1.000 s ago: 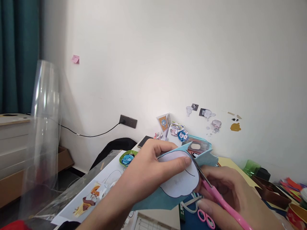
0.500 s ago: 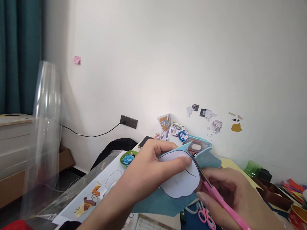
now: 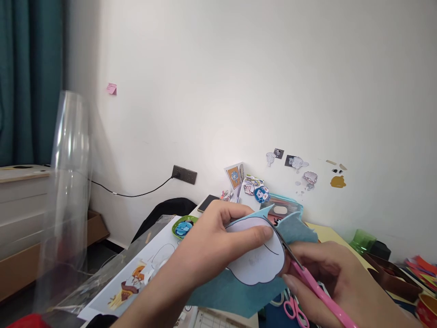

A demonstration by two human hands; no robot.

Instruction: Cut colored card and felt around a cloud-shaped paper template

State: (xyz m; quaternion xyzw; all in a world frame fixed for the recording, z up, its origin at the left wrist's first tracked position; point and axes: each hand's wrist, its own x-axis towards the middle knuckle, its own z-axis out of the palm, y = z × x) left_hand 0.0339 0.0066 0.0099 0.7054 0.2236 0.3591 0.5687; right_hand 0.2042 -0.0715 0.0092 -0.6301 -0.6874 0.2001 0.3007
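Pinching paper template [image 3: 252, 266] and blue sheet [image 3: 235, 296] in left grip [image 3: 211, 241]; grasping pink-handled scissors [image 3: 318, 290] in right grip [image 3: 337, 275], along template's edge.

It looked like a room in a home, with a craft corner set against a plain white wall [image 3: 205, 91]. A long teal fabric curtain [image 3: 30, 82] and a white cabinet with drawer fronts [image 3: 22, 209] gave it a domestic air, as did a dark rectangular wall socket [image 3: 185, 174]. Cartoon paper cut-outs [image 3: 310, 178] and a small pink sticky note [image 3: 111, 89] decorated the wall. Long pink-handled metal scissors [image 3: 319, 292], a light-blue sheet [image 3: 232, 294] and a pile of multicoloured paper sheets [image 3: 421, 269] marked the crafting.
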